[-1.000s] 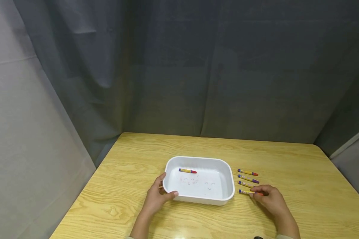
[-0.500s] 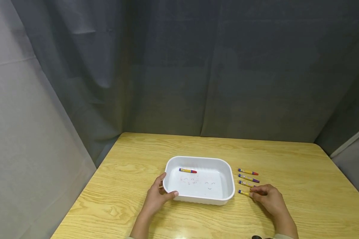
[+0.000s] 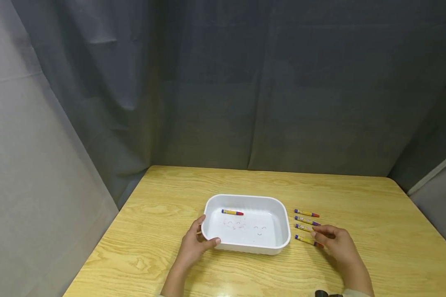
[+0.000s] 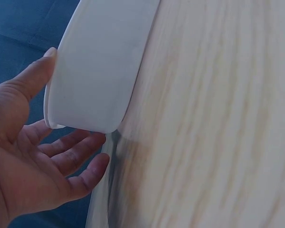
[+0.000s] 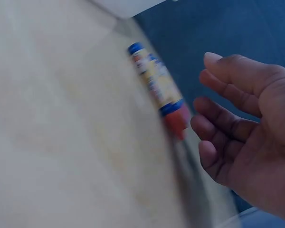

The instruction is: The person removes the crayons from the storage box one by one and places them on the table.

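My left hand (image 3: 193, 246) grips the near left corner of a white plastic tray (image 3: 250, 248), thumb on the rim and fingers round its side; the left wrist view shows the thumb against the tray wall (image 4: 95, 66). A yellow-wrapped crayon (image 3: 232, 212) with a red tip lies inside, above faint smiling faces on the tray floor. My right hand (image 3: 338, 246) hovers by several crayons in a column right of the tray. Its fingertips are at the third crayon (image 3: 303, 227), behind the nearest crayon (image 3: 306, 241). In the right wrist view the fingers are loosely bent, apart from a red-tipped crayon (image 5: 172, 121).
All this stands on a wood-grain table (image 3: 178, 185). A dark grey curtain (image 3: 208, 103) hangs behind its far edge, and a pale cloth (image 3: 41, 165) is on the left. Near the right sleeve a small black object (image 3: 321, 293) shows at the bottom edge.
My right hand has let go of the nearest crayon, whose tip end now shows, and has moved slightly away toward the third crayon. The left hand and the tray have stayed in place.
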`<state>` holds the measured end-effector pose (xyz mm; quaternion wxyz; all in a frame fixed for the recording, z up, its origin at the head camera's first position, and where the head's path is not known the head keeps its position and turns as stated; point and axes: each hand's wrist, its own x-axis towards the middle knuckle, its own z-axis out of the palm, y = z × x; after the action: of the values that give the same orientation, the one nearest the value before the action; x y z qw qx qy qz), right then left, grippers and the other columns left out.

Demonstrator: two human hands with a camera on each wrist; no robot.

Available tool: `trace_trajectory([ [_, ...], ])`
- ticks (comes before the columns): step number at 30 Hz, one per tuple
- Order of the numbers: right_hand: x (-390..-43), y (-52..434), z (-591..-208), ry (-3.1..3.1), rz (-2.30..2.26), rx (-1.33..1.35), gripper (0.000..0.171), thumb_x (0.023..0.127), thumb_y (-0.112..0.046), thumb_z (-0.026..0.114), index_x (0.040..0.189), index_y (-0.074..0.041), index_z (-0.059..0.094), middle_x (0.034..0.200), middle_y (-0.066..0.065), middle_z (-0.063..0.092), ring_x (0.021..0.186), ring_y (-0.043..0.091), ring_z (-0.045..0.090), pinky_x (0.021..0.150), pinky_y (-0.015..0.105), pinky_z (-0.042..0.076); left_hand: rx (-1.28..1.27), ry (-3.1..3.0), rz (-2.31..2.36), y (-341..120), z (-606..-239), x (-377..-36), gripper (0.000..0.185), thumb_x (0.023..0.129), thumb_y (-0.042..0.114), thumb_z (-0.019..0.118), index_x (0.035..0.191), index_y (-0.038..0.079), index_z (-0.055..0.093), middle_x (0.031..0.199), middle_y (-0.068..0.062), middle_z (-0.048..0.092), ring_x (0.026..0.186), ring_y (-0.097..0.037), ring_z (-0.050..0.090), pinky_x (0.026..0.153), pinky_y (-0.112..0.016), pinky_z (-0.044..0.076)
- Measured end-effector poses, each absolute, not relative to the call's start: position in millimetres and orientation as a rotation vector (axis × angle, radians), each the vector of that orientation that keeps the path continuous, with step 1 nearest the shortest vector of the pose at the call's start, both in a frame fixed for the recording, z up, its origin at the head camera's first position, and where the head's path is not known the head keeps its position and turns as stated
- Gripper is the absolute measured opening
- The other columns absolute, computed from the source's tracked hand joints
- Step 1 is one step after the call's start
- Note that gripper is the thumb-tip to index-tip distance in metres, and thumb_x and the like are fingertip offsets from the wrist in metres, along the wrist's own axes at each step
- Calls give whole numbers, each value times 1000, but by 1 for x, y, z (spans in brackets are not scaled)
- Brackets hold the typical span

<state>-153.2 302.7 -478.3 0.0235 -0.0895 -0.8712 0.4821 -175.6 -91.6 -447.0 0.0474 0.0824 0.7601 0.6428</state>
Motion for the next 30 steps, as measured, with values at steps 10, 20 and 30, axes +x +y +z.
trace_trajectory([
  [10,-168,288,-444,-2636,1557,-67,51,91,-39,58,123,2,57,124,22,53,104,34,56,80,47,49,255,2311,1970,-94,-447,-177,85,74,6,78,142,-6,27,116,-30,48,103,-46,52,74,-33,54],
  [20,-189,250,-431,-2600,1615,95,39,90,-30,63,114,0,63,109,14,63,97,25,59,79,42,51,280,2274,2003,-94,-450,-177,86,73,5,78,141,-7,26,116,-31,46,104,-47,52,73,-31,54],
  [30,-213,220,-434,-2584,1689,125,33,88,-22,67,112,0,64,106,11,64,92,20,60,77,31,50,293,2264,2019,-93,-452,-177,87,73,6,79,141,-8,26,115,-32,46,103,-47,53,72,-30,54],
])
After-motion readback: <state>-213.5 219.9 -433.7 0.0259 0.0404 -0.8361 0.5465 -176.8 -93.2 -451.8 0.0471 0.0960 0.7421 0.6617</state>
